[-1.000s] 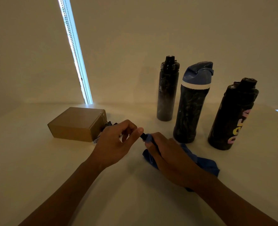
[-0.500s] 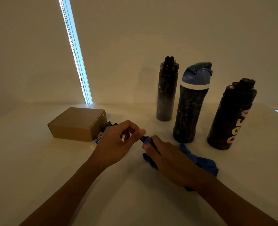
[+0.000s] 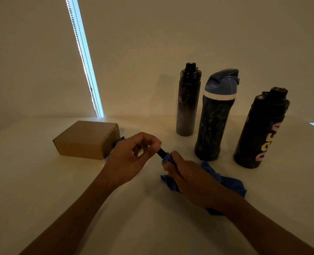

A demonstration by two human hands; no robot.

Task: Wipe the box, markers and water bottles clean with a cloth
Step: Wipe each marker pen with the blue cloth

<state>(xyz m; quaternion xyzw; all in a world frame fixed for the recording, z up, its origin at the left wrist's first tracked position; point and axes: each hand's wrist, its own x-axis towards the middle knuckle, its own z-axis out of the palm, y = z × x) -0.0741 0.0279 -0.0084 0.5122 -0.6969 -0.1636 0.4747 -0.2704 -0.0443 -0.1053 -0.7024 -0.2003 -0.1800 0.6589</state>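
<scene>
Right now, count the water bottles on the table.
3, all upright: slim black bottle at the back, blue-lidded bottle in the middle, lettered black bottle on the right. None looks hidden.

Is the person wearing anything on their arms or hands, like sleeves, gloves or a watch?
No. Both forearms show bare to the picture's edge: no sleeves. The left hand and right hand wear no gloves, and no watch or bracelet shows at either wrist. Rings: too dim to tell.
</scene>
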